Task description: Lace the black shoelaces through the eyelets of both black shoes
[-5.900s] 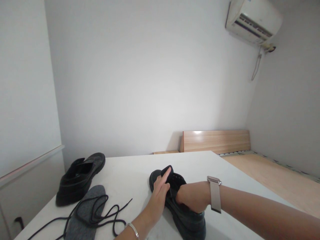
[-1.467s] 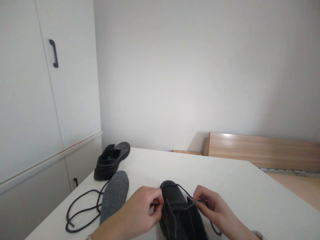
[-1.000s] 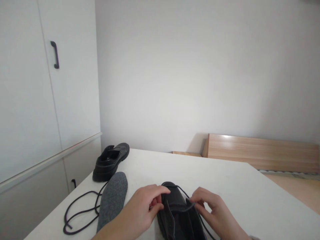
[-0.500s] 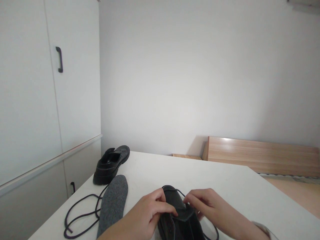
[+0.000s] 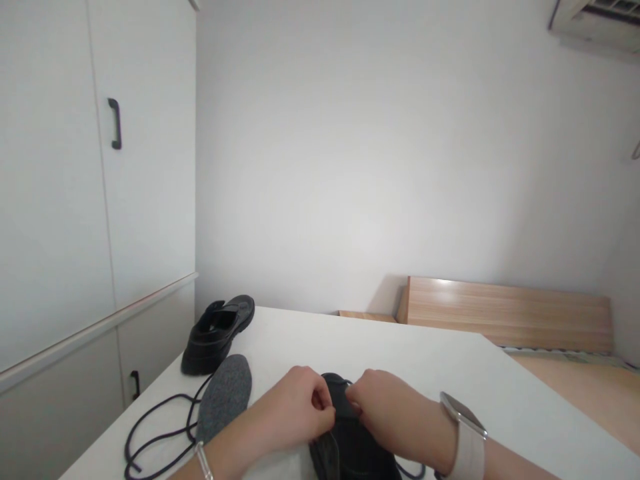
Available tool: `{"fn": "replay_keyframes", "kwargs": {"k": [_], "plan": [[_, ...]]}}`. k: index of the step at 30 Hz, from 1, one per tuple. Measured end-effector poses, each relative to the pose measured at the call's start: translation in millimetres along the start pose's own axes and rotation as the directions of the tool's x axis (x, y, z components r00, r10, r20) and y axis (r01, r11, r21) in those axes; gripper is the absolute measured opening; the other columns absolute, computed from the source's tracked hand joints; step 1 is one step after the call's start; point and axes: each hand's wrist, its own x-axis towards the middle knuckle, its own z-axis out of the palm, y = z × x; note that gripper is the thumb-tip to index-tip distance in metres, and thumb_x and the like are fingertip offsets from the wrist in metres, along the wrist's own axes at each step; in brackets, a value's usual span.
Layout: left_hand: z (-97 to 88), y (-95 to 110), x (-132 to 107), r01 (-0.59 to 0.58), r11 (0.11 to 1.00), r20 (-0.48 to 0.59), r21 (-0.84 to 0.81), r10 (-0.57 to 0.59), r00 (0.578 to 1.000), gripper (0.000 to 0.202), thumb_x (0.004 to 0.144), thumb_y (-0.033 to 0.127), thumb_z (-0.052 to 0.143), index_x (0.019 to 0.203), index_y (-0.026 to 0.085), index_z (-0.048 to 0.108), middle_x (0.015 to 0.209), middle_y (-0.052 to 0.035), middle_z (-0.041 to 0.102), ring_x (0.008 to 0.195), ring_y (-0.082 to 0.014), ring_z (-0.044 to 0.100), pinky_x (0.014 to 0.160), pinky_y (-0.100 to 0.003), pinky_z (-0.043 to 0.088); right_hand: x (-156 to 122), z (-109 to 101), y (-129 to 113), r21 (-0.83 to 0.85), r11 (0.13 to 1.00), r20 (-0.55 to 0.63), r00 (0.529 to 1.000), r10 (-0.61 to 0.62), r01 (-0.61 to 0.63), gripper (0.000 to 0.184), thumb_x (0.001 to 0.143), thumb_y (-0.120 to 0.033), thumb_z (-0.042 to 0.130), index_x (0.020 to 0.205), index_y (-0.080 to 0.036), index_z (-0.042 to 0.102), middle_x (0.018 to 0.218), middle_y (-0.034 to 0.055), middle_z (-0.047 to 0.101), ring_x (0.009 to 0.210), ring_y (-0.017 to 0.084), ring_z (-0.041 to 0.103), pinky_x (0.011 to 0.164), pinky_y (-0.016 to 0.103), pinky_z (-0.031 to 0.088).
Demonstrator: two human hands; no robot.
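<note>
A black shoe (image 5: 353,443) is in front of me at the table's near side, toe pointing away, its opening partly hidden by my hands. My left hand (image 5: 303,407) is closed, thumb and fingers pinching at the shoe's left flap. My right hand (image 5: 387,410) is curled over the upper right part, fingertips pressed together; whatever they grip is hidden. A bit of dark shoelace (image 5: 341,381) shows near the toe, and more curves out below my right wrist. Left of my left hand lies a grey felt insole (image 5: 226,393), partly covered by my forearm.
Another black shoe (image 5: 216,337) stands at the table's far left corner. A loose black lace (image 5: 159,437) lies in loops beside the insole. The white table (image 5: 300,340) borders a white cabinet (image 5: 155,300) on the left. A wooden headboard (image 5: 505,313) stands behind at right.
My right hand has shifted left and rolled over, so its back and a watch now show. My left hand has risen slightly. The view has tilted up and turned right a little.
</note>
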Motion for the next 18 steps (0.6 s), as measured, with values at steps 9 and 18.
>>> {"fn": "replay_keyframes", "kwargs": {"k": [9,18], "plan": [[-16.6,-5.3,11.5,-0.033,0.999,0.183,0.044,0.024,0.983,0.025,0.051,0.009,0.051,0.065,0.017,0.07,0.056,0.0015,0.063,0.052,-0.0158,0.062,0.045,-0.02,0.04,-9.6,11.9,2.5,0.143,0.99,-0.141,0.99,0.025,-0.005,0.023,0.084,-0.006,0.053,0.089,-0.018,0.072,0.098,0.0094,0.07,0.094,0.023,0.065,0.075,0.029,0.044],[-5.1,7.7,2.0,-0.141,0.987,-0.078,0.075,0.147,0.986,0.008,0.059,0.012,0.061,0.062,0.019,0.065,0.063,0.0021,0.059,0.063,-0.0164,0.053,0.058,-0.027,0.036,-11.1,23.8,2.2,0.462,0.879,-0.338,0.94,0.052,0.118,0.016,0.079,-0.006,0.06,0.081,-0.017,0.071,0.083,0.0056,0.07,0.085,0.021,0.06,0.077,0.031,0.043]]}}
